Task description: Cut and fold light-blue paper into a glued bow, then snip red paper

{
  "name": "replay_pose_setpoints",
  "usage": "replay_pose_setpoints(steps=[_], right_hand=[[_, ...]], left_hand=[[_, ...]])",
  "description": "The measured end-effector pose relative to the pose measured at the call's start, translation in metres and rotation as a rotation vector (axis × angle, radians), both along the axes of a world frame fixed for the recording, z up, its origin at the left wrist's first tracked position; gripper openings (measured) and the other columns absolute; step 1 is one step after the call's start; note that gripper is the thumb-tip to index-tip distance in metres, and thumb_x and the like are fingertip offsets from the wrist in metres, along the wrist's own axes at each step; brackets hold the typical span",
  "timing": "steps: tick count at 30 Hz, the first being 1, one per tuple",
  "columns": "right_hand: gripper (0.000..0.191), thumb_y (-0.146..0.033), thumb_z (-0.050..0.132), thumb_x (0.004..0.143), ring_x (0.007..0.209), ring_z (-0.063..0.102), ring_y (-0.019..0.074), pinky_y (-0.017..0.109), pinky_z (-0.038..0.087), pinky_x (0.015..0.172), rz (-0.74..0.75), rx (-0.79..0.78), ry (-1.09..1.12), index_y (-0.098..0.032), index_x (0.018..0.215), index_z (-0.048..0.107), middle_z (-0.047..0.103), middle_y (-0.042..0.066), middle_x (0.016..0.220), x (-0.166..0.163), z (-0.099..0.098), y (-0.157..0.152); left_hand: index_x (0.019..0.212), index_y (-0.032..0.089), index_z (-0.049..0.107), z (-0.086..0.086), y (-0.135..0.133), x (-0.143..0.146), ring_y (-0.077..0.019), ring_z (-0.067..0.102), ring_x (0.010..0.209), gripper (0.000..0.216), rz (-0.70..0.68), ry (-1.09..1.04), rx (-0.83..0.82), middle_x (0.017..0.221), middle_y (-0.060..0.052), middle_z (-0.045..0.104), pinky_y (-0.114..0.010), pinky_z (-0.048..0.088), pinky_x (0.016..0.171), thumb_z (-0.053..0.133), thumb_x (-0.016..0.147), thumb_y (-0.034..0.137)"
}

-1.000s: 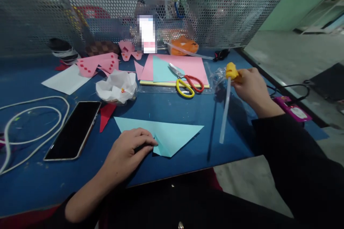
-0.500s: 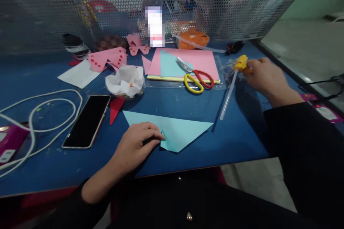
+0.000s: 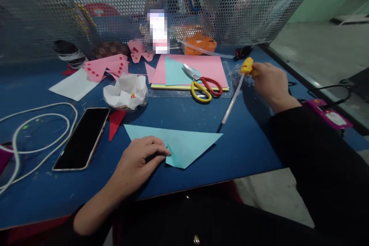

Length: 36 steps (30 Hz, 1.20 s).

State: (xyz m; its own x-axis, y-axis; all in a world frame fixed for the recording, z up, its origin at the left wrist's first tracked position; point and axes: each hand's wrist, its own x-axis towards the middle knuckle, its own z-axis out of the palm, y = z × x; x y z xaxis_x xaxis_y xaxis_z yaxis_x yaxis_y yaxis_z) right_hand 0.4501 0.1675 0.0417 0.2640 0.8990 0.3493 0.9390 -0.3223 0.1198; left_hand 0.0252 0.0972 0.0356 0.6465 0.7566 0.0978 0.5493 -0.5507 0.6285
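Note:
My left hand (image 3: 141,159) rests on the blue table (image 3: 245,150), fingers curled and pressing the near corner of a light blue folded paper triangle (image 3: 184,144). My right hand (image 3: 268,82) is at the right side of the table, closed on a yellow glue gun (image 3: 247,66). A long translucent glue stick (image 3: 231,102) sticks out of it and slants down to the table.
Red and yellow scissors (image 3: 204,88) lie on pink and blue paper sheets (image 3: 207,67). Crumpled white paper (image 3: 125,92), a black phone (image 3: 82,138), a white cable (image 3: 34,130), pink cut-outs (image 3: 105,67) and a perforated metal screen (image 3: 115,4) with a person behind it surround them. A pink power strip (image 3: 328,113) lies right.
My right hand has lowered the glue gun away from me toward the table's right side, so the glue stick now slants onto the table. My left hand has stayed on the paper.

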Motion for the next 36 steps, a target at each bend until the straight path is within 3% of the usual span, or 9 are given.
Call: replay_pose_setpoints(steps=[5, 7, 9, 11, 15, 18, 21, 26, 36], right_hand=[[0.048, -0.035, 0.041, 0.099, 0.102, 0.067, 0.0300, 0.037, 0.043, 0.069, 0.010, 0.047, 0.051, -0.001, 0.120, 0.066, 0.068, 0.018, 0.115, 0.002, 0.012, -0.002], [0.058, -0.043, 0.046, 0.095, 0.105, 0.065, 0.0346, 0.041, 0.040, 0.067, 0.017, 0.116, 0.068, 0.005, 0.122, 0.064, 0.066, 0.025, 0.115, -0.014, 0.024, -0.020], [0.056, -0.047, 0.050, 0.093, 0.105, 0.065, 0.0325, 0.042, 0.041, 0.070, 0.057, 0.216, 0.080, -0.001, 0.121, 0.066, 0.069, 0.021, 0.111, -0.045, 0.034, -0.052], [0.036, -0.040, 0.059, 0.092, 0.095, 0.067, 0.0276, 0.040, 0.045, 0.072, 0.300, 0.395, 0.158, -0.010, 0.108, 0.070, 0.072, 0.012, 0.099, -0.090, 0.037, -0.093], [0.013, -0.023, 0.057, 0.096, 0.082, 0.066, 0.0197, 0.034, 0.050, 0.073, 0.870, 0.169, 0.468, -0.016, 0.095, 0.068, 0.074, 0.008, 0.089, -0.180, 0.013, -0.152], [0.024, -0.013, 0.046, 0.100, 0.101, 0.064, 0.0226, 0.037, 0.045, 0.089, 1.076, 0.130, 0.441, -0.014, 0.100, 0.069, 0.075, 0.008, 0.106, -0.211, -0.012, -0.160], [0.031, -0.011, 0.040, 0.101, 0.109, 0.061, 0.0246, 0.040, 0.037, 0.099, 1.099, 0.094, 0.356, -0.012, 0.106, 0.070, 0.074, 0.008, 0.114, -0.213, -0.025, -0.156], [0.027, -0.014, 0.044, 0.101, 0.102, 0.062, 0.0229, 0.043, 0.031, 0.103, 0.986, 0.022, 0.417, -0.012, 0.111, 0.069, 0.075, 0.006, 0.111, -0.204, -0.028, -0.159], [0.037, -0.012, 0.034, 0.103, 0.109, 0.061, 0.0230, 0.043, 0.032, 0.102, 0.980, 0.011, 0.415, -0.011, 0.116, 0.069, 0.074, 0.008, 0.118, -0.195, -0.030, -0.163]], left_hand=[[0.088, 0.029, 0.071, -0.001, -0.002, 0.001, -0.0168, 0.065, 0.089, 0.018, 0.014, 0.005, -0.007, 0.093, 0.003, 0.071, -0.033, 0.044, 0.078, 0.057, 0.089, 0.017], [0.087, 0.029, 0.072, 0.000, -0.002, 0.002, -0.0169, 0.065, 0.089, 0.018, 0.024, 0.008, -0.024, 0.093, 0.002, 0.072, -0.034, 0.044, 0.079, 0.058, 0.088, 0.017], [0.087, 0.028, 0.072, 0.003, -0.001, 0.003, -0.0169, 0.065, 0.089, 0.017, 0.024, 0.004, -0.053, 0.093, 0.002, 0.072, -0.034, 0.045, 0.079, 0.059, 0.087, 0.016], [0.087, 0.027, 0.072, 0.006, 0.000, 0.004, -0.0164, 0.065, 0.087, 0.018, 0.017, -0.001, -0.090, 0.092, 0.002, 0.072, -0.033, 0.045, 0.079, 0.060, 0.086, 0.015], [0.086, 0.024, 0.072, 0.013, 0.005, 0.005, -0.0148, 0.064, 0.086, 0.017, -0.010, -0.002, -0.164, 0.089, 0.001, 0.071, -0.029, 0.046, 0.079, 0.060, 0.085, 0.012], [0.086, 0.023, 0.072, 0.017, 0.008, 0.006, -0.0151, 0.064, 0.087, 0.015, -0.032, 0.040, -0.192, 0.090, 0.001, 0.070, -0.029, 0.046, 0.080, 0.061, 0.086, 0.013], [0.085, 0.022, 0.072, 0.019, 0.010, 0.008, -0.0146, 0.063, 0.086, 0.015, -0.052, 0.064, -0.208, 0.089, 0.000, 0.069, -0.028, 0.046, 0.079, 0.061, 0.086, 0.011], [0.085, 0.022, 0.072, 0.018, 0.016, 0.013, -0.0148, 0.064, 0.086, 0.014, -0.059, 0.072, -0.204, 0.089, 0.001, 0.069, -0.028, 0.046, 0.077, 0.061, 0.086, 0.013], [0.079, 0.023, 0.068, 0.010, 0.020, 0.020, -0.0151, 0.059, 0.076, 0.008, -0.031, 0.117, -0.150, 0.082, 0.001, 0.066, -0.029, 0.044, 0.069, 0.064, 0.086, 0.021]])
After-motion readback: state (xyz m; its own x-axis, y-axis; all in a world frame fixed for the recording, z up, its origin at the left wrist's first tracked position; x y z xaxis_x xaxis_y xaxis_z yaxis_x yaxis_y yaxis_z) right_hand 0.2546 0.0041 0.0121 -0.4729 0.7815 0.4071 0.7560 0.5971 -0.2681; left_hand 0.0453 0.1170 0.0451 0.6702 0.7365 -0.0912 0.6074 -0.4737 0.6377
